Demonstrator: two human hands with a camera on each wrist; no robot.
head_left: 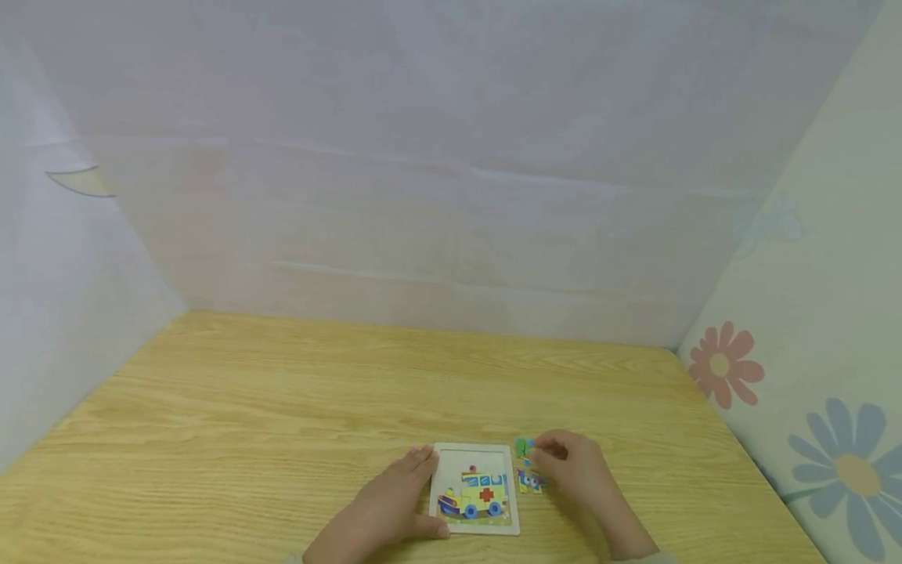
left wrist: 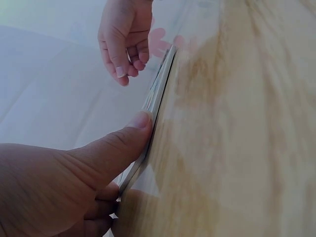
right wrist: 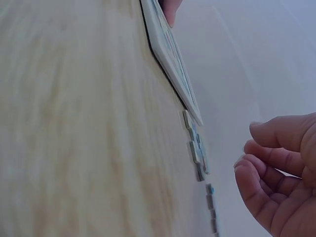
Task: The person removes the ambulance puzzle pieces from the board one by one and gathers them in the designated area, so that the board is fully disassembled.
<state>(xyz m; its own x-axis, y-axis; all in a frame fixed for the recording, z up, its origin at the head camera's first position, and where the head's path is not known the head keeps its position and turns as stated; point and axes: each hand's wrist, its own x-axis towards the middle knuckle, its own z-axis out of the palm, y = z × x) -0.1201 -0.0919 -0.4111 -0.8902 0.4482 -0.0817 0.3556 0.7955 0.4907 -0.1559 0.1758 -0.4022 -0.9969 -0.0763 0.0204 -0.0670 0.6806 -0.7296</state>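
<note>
A small puzzle board (head_left: 486, 530) with a pale raised rim lies near the front of the table. Yellow ambulance pieces (head_left: 482, 497) fill its lower part; its upper part shows pale backing. My left hand (head_left: 391, 501) grips the board's left side, the thumb at the lower corner and fingers near the upper one. Right of the board lie a green-and-blue puzzle piece (head_left: 522, 447) and multicoloured puzzle pieces (head_left: 530, 482). Over these hovers my right hand (head_left: 581, 474), partly covering them. In the right wrist view its fingers (right wrist: 256, 187) are loosely bent, with nothing visible between them and the thumb.
The wood-grain table (head_left: 282, 407) stretches away to a pale cloth backdrop (head_left: 423, 196). A side wall printed with a pink flower (head_left: 726, 364) and a blue flower (head_left: 849, 470) borders the right; another pale wall (head_left: 63, 313) borders the left.
</note>
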